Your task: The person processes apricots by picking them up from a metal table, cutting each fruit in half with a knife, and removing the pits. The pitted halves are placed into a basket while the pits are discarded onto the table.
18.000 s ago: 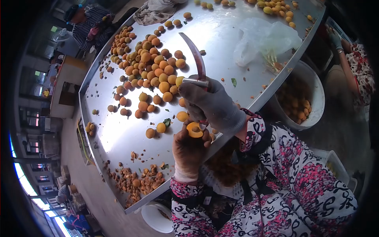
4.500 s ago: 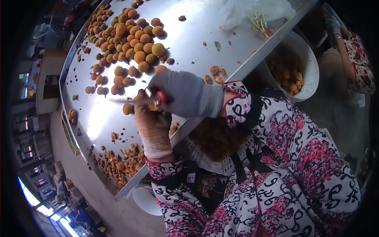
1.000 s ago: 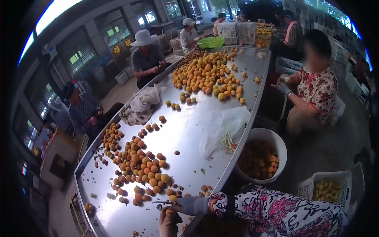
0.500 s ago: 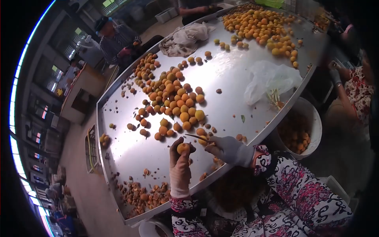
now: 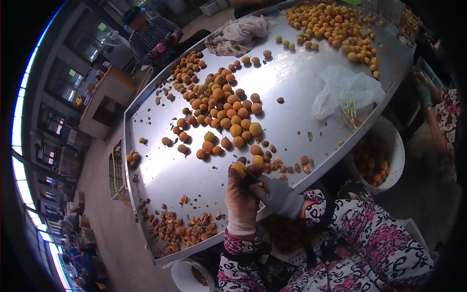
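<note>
The gloved left hand point(image 5: 242, 194) clamps an apricot point(image 5: 239, 169) above the steel counter point(image 5: 160, 175); the gloved right hand point(image 5: 277, 193) grips a knife, blade barely visible. A slip on round fruit could cut the left fingers.

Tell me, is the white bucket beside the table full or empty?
Partly full: the white bucket stands upright at the table edge, orange fruit covering its bottom, well below the rim.
</note>
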The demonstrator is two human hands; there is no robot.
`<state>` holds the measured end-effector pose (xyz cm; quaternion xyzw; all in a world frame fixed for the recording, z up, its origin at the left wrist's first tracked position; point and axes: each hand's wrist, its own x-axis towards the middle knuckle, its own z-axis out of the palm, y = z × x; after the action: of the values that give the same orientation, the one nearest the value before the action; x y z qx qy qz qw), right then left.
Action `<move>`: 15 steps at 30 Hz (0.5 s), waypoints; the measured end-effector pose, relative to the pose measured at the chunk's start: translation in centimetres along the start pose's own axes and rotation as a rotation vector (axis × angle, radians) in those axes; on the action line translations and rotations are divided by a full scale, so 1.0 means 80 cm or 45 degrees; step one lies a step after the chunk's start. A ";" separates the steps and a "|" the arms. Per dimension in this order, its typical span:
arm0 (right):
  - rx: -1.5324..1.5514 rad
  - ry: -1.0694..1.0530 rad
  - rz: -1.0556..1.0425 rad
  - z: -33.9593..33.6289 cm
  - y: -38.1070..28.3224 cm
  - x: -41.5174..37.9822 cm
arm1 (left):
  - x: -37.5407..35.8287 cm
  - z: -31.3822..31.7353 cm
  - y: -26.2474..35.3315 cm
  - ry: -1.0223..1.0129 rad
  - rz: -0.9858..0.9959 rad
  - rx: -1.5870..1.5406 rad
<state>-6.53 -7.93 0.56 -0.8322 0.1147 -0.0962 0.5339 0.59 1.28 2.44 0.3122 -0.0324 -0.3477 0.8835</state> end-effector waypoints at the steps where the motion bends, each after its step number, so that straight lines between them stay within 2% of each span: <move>1: -0.002 0.001 -0.004 -0.002 -0.003 0.001 | -0.001 0.001 0.000 0.030 0.004 0.021; 2: 0.103 0.013 -0.024 -0.006 -0.007 0.002 | -0.001 -0.002 0.003 0.029 0.007 0.023; 3: 0.209 0.024 -0.042 -0.010 -0.008 0.004 | 0.001 -0.008 0.009 0.033 0.057 0.267; 5: 0.041 -0.156 0.080 -0.025 -0.010 0.012 | -0.006 0.011 0.020 0.097 0.238 0.747; 7: 0.078 -0.137 -0.012 -0.028 -0.013 0.010 | -0.006 0.013 0.030 0.001 0.271 0.871; 8: 0.074 -0.065 -0.015 -0.019 -0.011 0.006 | -0.006 0.015 0.027 0.017 0.258 0.803; 10: 0.101 0.116 -0.070 0.005 0.001 0.002 | 0.000 0.005 0.001 0.070 0.108 0.259; 11: 0.094 0.108 -0.069 0.005 0.003 0.002 | 0.000 0.004 -0.005 0.065 0.032 0.020; 13: 0.072 0.031 0.022 0.004 0.003 0.004 | 0.000 0.002 -0.002 0.035 0.020 0.101; 15: 0.054 -0.002 0.006 -0.006 0.005 0.010 | 0.003 0.002 0.010 0.007 0.009 0.186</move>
<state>-5.91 -8.76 0.41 -0.8205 0.1142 -0.0967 0.5518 1.25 1.49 2.98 0.3765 -0.0562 -0.3403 0.8598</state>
